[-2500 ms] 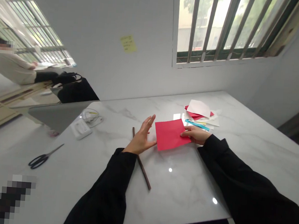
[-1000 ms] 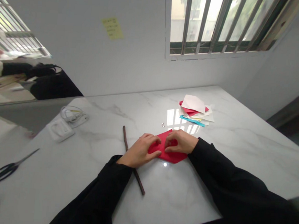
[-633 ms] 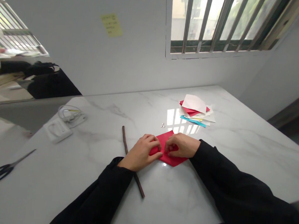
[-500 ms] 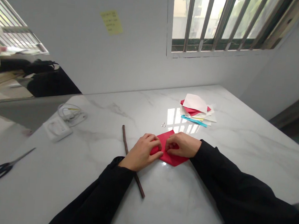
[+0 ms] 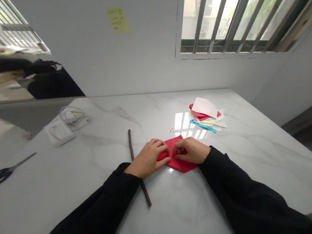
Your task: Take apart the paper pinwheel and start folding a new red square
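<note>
A folded piece of red paper [image 5: 182,166] lies on the white marbled table beneath both hands. My left hand [image 5: 148,159] curls over its left end, the fingers bent on the far side and the thumb at the near edge. On the paper's right part rests my right hand [image 5: 191,150], its fingers curled in and pinched together low over the sheet. The fingertips of the right hand are partly hidden. A thin brown stick [image 5: 130,144] lies beside the left hand and passes under the left sleeve. Just beyond the paper are several tiny shiny pieces [image 5: 171,129].
A loose stack of coloured paper [image 5: 205,108] sits at the back right. Black-handled scissors [image 5: 4,173] lie at the left, below a white box-shaped item [image 5: 59,134] with a coiled cable [image 5: 76,117]. A wall with a barred window [image 5: 233,25] bounds the table's far side.
The view has shifted very slightly. Both hands keep practically the same place and grip on the red paper.
</note>
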Action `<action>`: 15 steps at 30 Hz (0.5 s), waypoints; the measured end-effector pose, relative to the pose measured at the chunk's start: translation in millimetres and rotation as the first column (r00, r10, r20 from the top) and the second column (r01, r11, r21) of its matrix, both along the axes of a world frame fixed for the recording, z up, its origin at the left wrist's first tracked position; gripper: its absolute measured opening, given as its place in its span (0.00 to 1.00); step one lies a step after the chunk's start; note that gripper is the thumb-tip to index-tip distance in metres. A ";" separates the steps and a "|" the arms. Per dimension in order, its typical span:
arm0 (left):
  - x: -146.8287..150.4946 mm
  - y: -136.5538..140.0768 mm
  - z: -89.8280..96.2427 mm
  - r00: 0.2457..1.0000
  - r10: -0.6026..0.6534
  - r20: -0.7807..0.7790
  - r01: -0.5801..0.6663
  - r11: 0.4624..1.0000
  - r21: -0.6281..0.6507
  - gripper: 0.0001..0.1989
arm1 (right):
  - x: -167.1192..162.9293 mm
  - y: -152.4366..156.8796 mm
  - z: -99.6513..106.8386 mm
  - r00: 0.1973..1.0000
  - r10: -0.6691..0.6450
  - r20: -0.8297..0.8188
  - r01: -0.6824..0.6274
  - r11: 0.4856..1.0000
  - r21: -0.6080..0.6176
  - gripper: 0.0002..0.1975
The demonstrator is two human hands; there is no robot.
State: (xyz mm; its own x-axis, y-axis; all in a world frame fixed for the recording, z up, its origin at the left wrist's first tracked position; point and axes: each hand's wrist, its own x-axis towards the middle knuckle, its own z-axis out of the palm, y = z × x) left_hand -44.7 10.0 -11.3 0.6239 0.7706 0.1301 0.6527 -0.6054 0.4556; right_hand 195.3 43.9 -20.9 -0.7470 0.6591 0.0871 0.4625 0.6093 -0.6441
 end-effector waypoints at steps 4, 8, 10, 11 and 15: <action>0.2 0.9 -2.6 1.000 0.011 0.003 -0.011 1.000 0.003 0.04 | -0.9 -3.5 1.4 1.000 0.000 0.011 0.000 1.000 0.008 0.07; 0.3 2.8 -3.8 1.000 0.007 -0.003 -0.007 1.000 0.006 0.04 | -0.7 -1.4 -2.5 1.000 -0.008 0.023 0.008 1.000 0.017 0.06; 0.2 4.0 -4.1 1.000 0.005 -0.007 -0.005 1.000 0.004 0.04 | -0.7 3.1 -2.6 0.999 -0.018 0.035 0.017 1.000 0.018 0.06; 0.0 4.8 -4.4 1.000 0.004 -0.007 -0.004 1.000 0.004 0.04 | -0.9 4.2 0.0 0.999 -0.021 0.047 0.020 1.000 0.016 0.06; -1.1 8.6 -6.7 1.000 0.002 0.004 -0.002 1.000 0.013 0.05 | -4.0 -26.0 34.0 0.994 -0.054 0.092 0.056 0.998 -0.019 0.06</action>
State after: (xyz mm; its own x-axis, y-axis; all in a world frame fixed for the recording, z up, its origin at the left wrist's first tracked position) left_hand -45.8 18.6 -18.0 0.6217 0.7702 0.1426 0.6519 -0.6097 0.4508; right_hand 191.3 17.9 13.1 -0.7136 0.7005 0.0052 0.5525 0.5674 -0.6105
